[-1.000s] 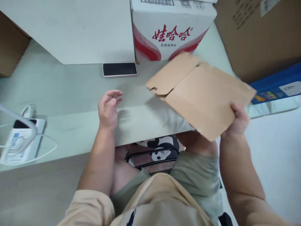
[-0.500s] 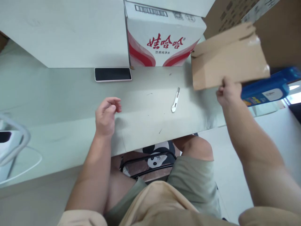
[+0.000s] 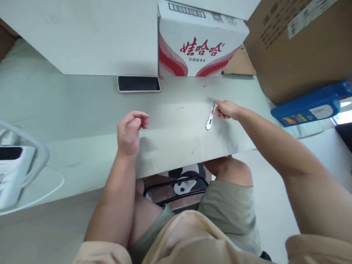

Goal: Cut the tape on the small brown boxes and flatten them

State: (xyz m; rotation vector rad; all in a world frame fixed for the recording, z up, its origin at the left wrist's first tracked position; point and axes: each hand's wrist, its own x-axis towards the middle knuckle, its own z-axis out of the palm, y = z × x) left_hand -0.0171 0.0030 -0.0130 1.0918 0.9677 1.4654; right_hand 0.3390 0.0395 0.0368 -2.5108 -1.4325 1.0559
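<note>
While right hand (image 3: 226, 110) pinches utility knife (image 3: 210, 116); left hand (image 3: 129, 132) loosely curled, empty; water carton (image 3: 199, 42) sealed.

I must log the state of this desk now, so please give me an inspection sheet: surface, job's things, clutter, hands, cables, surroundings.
Surface: pale desk, a few small dark marks near the middle.
Job's things: small white utility knife lying flat on the desk.
Clutter: phone face up by the back; white carton with red print; large brown carton; flat cardboard piece between the two cartons; blue box.
Hands: right hand pinches the knife's upper end; left hand rests loosely curled on the desk, holding nothing.
Cables: white cable looping beside a white device at the left edge.
Surroundings: panda-print bag under the desk.
</note>
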